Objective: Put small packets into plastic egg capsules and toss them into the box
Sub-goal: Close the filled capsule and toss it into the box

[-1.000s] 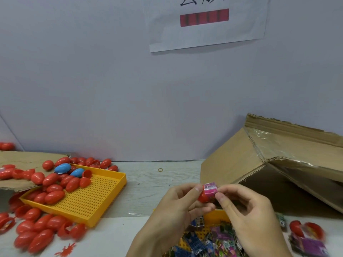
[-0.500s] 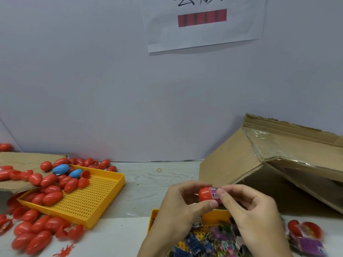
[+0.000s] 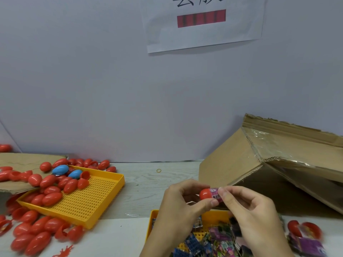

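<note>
Red egg capsule half (image 3: 205, 194) pinched in left hand (image 3: 182, 206); right hand (image 3: 250, 210) fingertips grip pink packet (image 3: 215, 194) at its mouth. Cardboard box (image 3: 241, 160) just beyond right hand.

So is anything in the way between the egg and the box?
Nothing visible. The hands hold the red egg, pink packet poking out, just left of the cardboard box. The box's opening faces right, beyond its near flap.
</note>
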Action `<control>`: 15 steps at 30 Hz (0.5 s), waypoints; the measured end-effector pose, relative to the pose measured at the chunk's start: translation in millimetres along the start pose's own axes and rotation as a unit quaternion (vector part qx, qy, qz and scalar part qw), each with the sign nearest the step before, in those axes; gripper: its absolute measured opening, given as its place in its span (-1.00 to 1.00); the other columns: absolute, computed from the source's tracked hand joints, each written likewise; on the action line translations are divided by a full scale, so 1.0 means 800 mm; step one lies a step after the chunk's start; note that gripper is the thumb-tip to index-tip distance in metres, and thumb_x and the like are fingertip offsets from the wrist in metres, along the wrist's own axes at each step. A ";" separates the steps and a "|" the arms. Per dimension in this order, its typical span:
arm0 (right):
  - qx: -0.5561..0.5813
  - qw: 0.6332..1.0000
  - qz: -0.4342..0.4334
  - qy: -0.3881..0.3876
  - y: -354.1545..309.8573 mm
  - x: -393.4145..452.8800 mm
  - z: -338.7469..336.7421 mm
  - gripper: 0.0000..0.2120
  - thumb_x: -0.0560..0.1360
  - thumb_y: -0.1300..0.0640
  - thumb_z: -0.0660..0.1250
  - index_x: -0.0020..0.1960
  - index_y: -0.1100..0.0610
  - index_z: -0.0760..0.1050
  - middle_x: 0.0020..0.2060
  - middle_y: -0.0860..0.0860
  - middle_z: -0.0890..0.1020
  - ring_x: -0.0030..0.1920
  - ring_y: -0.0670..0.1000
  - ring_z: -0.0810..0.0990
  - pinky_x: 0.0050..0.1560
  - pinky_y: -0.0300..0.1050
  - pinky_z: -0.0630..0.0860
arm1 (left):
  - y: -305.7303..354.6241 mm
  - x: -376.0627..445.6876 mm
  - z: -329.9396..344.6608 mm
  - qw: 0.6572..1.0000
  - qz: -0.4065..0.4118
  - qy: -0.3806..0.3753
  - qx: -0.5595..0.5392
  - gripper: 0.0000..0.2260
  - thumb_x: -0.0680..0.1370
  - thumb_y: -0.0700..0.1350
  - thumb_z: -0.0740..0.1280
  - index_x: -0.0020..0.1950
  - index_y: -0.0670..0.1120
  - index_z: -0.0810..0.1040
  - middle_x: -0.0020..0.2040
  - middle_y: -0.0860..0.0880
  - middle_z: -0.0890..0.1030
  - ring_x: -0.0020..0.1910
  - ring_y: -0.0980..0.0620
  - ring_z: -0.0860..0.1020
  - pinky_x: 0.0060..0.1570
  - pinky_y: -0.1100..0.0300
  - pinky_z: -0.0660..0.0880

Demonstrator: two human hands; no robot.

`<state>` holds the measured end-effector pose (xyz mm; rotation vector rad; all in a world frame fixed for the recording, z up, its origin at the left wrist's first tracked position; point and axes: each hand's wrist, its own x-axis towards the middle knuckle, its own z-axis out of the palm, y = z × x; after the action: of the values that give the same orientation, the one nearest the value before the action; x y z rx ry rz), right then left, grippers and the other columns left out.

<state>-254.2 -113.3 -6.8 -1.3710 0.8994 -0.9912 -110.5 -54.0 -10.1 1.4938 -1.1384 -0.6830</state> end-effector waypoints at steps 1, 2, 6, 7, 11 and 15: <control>-0.001 1.000 0.004 0.000 0.000 0.000 0.000 -0.85 0.20 -0.08 0.42 -0.28 -0.07 0.67 -0.29 -0.09 0.70 -0.16 -0.02 0.67 -0.12 -0.04 0.58 | 0.000 0.000 0.000 1.000 0.003 0.002 0.007 -0.76 0.31 0.08 0.57 -0.06 0.14 0.68 -0.10 0.11 0.70 -0.07 0.12 0.67 -0.02 0.21 0.61; -0.002 1.000 0.006 -0.004 0.000 0.000 0.000 -0.85 0.20 -0.09 0.41 -0.28 -0.08 0.67 -0.29 -0.10 0.70 -0.15 -0.02 0.66 -0.13 -0.05 0.58 | -0.001 0.000 0.001 1.000 0.005 0.005 0.013 -0.77 0.32 0.06 0.57 -0.06 0.14 0.67 -0.10 0.12 0.70 -0.07 0.12 0.67 -0.03 0.21 0.61; -0.001 1.000 0.003 -0.006 -0.002 0.000 0.000 -0.91 0.26 -0.07 0.41 -0.24 -0.17 0.65 -0.28 -0.13 0.70 -0.13 -0.06 0.65 -0.06 -0.05 0.56 | -0.001 0.000 0.001 1.000 0.009 0.016 0.022 -0.78 0.33 0.04 0.58 -0.07 0.14 0.67 -0.10 0.13 0.70 -0.08 0.11 0.67 -0.06 0.22 0.61; -0.001 1.000 0.000 -0.003 -0.002 0.001 -0.001 -0.90 0.26 -0.08 0.41 -0.22 -0.20 0.65 -0.28 -0.14 0.70 -0.13 -0.07 0.65 -0.02 -0.03 0.56 | -0.001 0.000 0.001 0.999 0.009 0.016 0.027 -0.78 0.32 0.05 0.58 -0.08 0.15 0.67 -0.10 0.13 0.69 -0.08 0.12 0.66 -0.07 0.24 0.60; -0.002 1.000 0.001 -0.010 -0.001 0.001 -0.001 -0.84 0.21 -0.14 0.39 -0.22 -0.25 0.63 -0.28 -0.17 0.70 -0.12 -0.06 0.64 -0.10 -0.08 0.55 | 0.000 0.000 0.002 0.999 0.015 0.013 0.047 -0.75 0.32 0.07 0.56 -0.04 0.15 0.65 -0.10 0.18 0.67 -0.08 0.17 0.65 -0.07 0.27 0.60; -0.003 1.000 0.003 -0.012 0.000 0.002 -0.002 -0.86 0.21 -0.13 0.40 -0.23 -0.27 0.63 -0.28 -0.19 0.69 -0.11 -0.05 0.64 -0.12 -0.11 0.53 | 0.000 -0.001 0.002 0.998 0.017 0.017 0.057 -0.74 0.34 0.04 0.57 0.00 0.11 0.65 -0.11 0.12 0.68 -0.08 0.17 0.65 -0.08 0.28 0.60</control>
<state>-255.0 -114.9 -7.0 -1.3814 0.8884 -0.9671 -112.2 -54.1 -10.5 1.5720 -1.1906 -0.5769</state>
